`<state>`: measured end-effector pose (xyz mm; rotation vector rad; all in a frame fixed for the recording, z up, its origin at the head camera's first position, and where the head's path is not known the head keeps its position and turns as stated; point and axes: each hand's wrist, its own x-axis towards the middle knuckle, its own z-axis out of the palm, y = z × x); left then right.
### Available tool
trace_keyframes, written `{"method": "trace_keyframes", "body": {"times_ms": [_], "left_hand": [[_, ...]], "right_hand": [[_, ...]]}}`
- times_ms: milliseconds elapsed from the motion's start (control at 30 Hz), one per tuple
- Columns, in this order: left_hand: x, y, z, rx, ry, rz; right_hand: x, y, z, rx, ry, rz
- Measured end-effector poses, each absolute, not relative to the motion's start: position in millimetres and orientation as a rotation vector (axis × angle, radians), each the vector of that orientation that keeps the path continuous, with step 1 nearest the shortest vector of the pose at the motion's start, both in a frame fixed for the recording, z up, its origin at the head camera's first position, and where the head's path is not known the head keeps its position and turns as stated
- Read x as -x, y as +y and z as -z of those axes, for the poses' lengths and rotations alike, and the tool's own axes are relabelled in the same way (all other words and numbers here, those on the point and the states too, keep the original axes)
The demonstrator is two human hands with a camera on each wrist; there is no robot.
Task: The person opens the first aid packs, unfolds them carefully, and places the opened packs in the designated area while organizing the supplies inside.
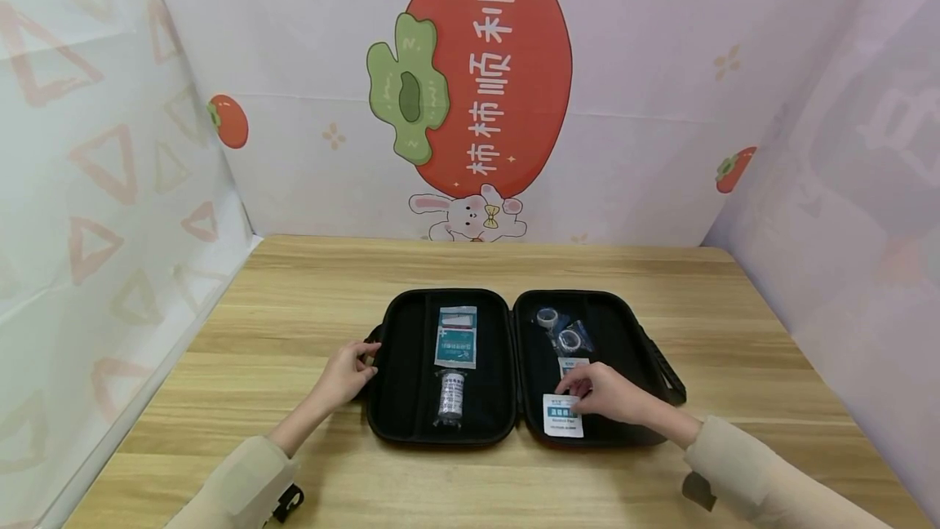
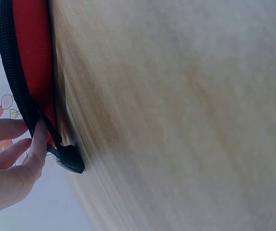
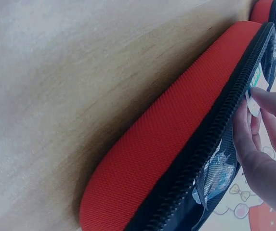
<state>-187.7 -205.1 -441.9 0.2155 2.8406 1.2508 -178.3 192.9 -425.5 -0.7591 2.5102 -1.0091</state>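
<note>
A black-lined zip case with a red outside lies unfolded on the table, both halves facing up. At its left edge, my left hand pinches the rim between thumb and fingers, near the zipper pull. Over the right half, my right hand pinches a small white-and-blue alcohol pad packet by its edge, at the front of that half. Another similar packet lies just behind, partly covered by the fingers. Farther back are two wrapped rolls of tape.
The left half holds a teal-and-white flat packet and a wrapped white bandage roll. A handle sticks out at the case's right side. The wooden table ends at a printed cloth backdrop.
</note>
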Motion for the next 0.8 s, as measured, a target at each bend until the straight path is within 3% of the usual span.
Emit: {"method": "trace_keyframes", "body": {"times_ms": [800], "left_hand": [[188,-205,443,-0.219,2.841,-1.259]], "right_hand": [[179,212,422,0.483,2.41,1.272]]}}
